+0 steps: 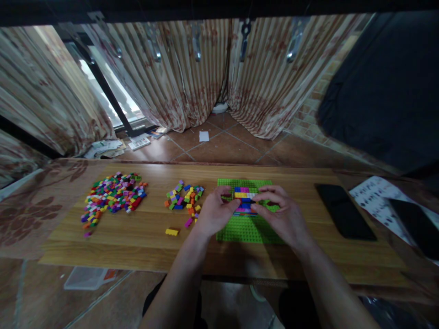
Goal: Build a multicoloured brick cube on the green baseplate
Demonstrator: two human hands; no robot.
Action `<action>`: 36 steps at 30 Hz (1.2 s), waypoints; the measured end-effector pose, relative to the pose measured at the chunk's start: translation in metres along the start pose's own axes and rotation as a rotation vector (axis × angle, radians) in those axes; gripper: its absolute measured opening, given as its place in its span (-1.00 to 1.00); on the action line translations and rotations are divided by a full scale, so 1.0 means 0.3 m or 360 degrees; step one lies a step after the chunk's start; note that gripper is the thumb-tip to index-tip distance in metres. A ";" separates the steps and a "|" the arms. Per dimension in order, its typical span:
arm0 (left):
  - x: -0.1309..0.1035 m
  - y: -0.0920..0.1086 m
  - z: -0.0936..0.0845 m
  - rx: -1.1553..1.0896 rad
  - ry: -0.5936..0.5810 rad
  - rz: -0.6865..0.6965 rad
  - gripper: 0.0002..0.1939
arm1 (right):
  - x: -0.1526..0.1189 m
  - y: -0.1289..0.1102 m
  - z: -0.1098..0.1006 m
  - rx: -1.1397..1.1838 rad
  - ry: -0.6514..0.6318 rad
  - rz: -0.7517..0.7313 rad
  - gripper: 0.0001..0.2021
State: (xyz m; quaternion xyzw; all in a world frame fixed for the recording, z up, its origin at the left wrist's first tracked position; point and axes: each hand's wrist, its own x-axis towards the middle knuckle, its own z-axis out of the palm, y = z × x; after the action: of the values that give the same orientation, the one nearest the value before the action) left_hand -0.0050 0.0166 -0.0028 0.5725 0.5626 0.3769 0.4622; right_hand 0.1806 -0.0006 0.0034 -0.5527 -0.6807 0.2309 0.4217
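Note:
A green studded baseplate (248,230) lies on the wooden board, with a low structure of colored bricks (244,195) on it. My left hand (217,210) is at the structure's left side, its thumb and fingers closed round the bricks there. From the right, my right hand (279,212) reaches in, thumb and fingertips pinched at the blue bricks; the exact piece between them is too small to tell. A loose yellow brick (172,232) rests left of my left hand, below a small group of mixed bricks (176,199).
A large pile of mixed bricks (116,194) lies at the board's left. To the right are a black tablet-like slab (345,211), a printed sheet (372,196) and another dark device (416,224). A clear plastic box (85,278) sits on the floor.

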 end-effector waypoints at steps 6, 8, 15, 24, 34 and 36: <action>-0.008 0.019 -0.013 -0.0018 -0.0056 0.0011 -0.54 | -0.003 0.003 0.003 -0.0051 -0.0098 -0.0080 -0.94; -0.010 0.025 -0.014 0.0006 -0.0071 0.0022 -0.55 | -0.003 0.000 0.005 -0.0116 -0.0109 -0.0113 -0.93; -0.013 0.041 -0.016 0.0005 -0.0114 0.0061 -0.61 | -0.002 -0.019 0.003 -0.0295 -0.0102 -0.0297 -0.87; -0.014 0.053 -0.008 0.0024 -0.0139 0.0117 -0.66 | -0.001 -0.017 0.000 -0.0275 -0.0158 -0.0323 -0.91; -0.012 0.033 -0.002 0.0034 -0.0146 0.0149 -0.68 | -0.001 -0.023 0.008 -0.0290 -0.0131 -0.0347 -0.87; -0.012 0.034 -0.002 0.0046 -0.0132 0.0141 -0.67 | -0.002 -0.023 0.010 -0.0257 -0.0094 -0.0315 -0.87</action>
State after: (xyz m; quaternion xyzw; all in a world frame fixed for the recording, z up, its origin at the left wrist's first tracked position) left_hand -0.0028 0.0138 0.0074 0.6185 0.5224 0.3648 0.4598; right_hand 0.1743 -0.0026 0.0071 -0.5078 -0.7605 0.1488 0.3763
